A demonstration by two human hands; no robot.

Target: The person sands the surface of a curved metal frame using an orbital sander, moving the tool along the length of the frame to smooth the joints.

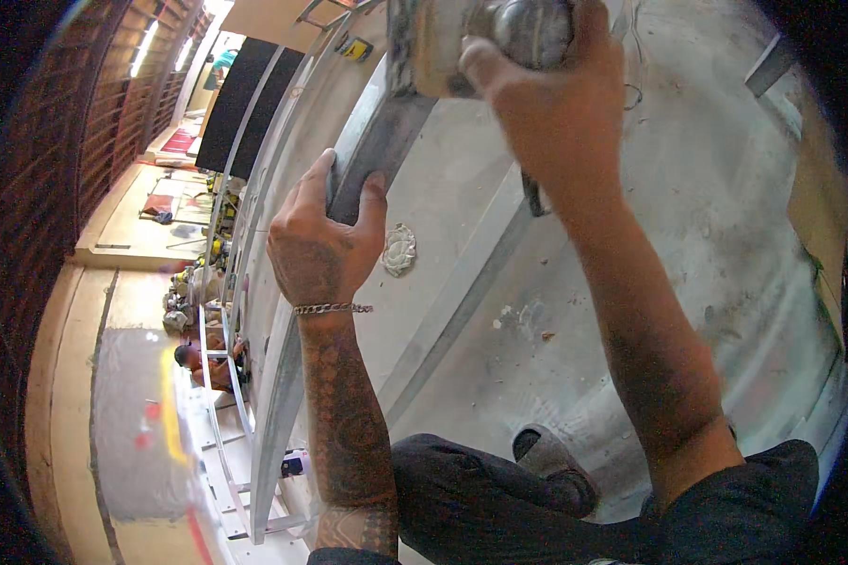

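Note:
My left hand (320, 235) is closed around a grey square metal bar (400, 137), thumb on one side and fingers on the other. A chain bracelet circles that wrist. At the top edge my right hand (570, 108) grips what looks like a power sander (532, 33), with a rounded dark grey top and a worn, flat plate. The plate's edge meets the far end of the bar; whether it presses on it I cannot tell. The sander's upper part is cut off by the picture's edge, and the right fingers are partly hidden behind it.
Another metal bar (462, 292) slants across the dusty grey floor. Near my left hand lies a crumpled whitish lump (399, 250). A yellow-and-dark tin (355, 49) stands at the far left. My shoe (556, 461) is below. Beyond a metal frame (221, 424), another person (219, 369) crouches.

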